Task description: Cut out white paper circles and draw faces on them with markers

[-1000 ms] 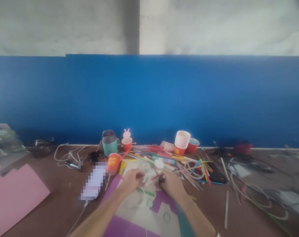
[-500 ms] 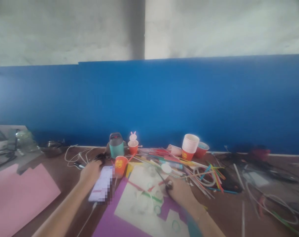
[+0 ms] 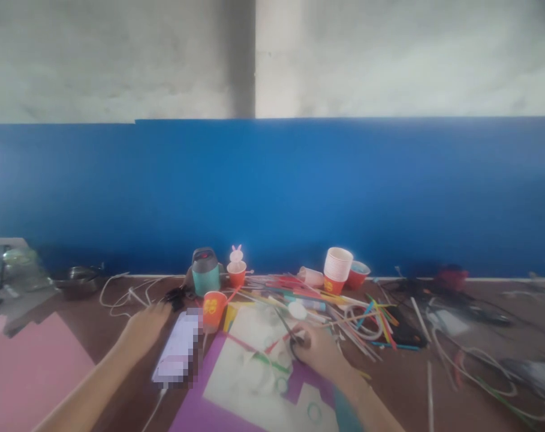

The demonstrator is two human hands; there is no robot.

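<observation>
My left hand (image 3: pixel 145 327) is low over the table, left of the phone (image 3: pixel 175 348), fingers stretched forward beside a small black object (image 3: pixel 175 296); I see nothing held in it. In my right hand (image 3: pixel 319 351) is a pair of scissors (image 3: pixel 283 322), dark handles in the fingers and blades pointing away to the left. Below the hands lies white paper (image 3: pixel 229 378) with green ring marks, on a purple sheet (image 3: pixel 189 414). Small cut pieces and a green strip (image 3: pixel 272 363) rest on it. A red straw-like strip (image 3: pixel 243 342) lies near the scissors.
An orange paper cup (image 3: pixel 213 309) stands behind the phone. Farther back are a teal-and-grey container (image 3: pixel 206 279), a cup with a rabbit figure (image 3: pixel 237 275) and stacked paper cups (image 3: pixel 337 270). Loose straws (image 3: pixel 357 333) spread to the right. Pink sheets (image 3: pixel 33 378) lie left; cables (image 3: pixel 474 366) right.
My left hand has gone from the paper, beside my right hand, leftward past the phone to the black object, then slightly back. My right hand keeps the scissors over the paper.
</observation>
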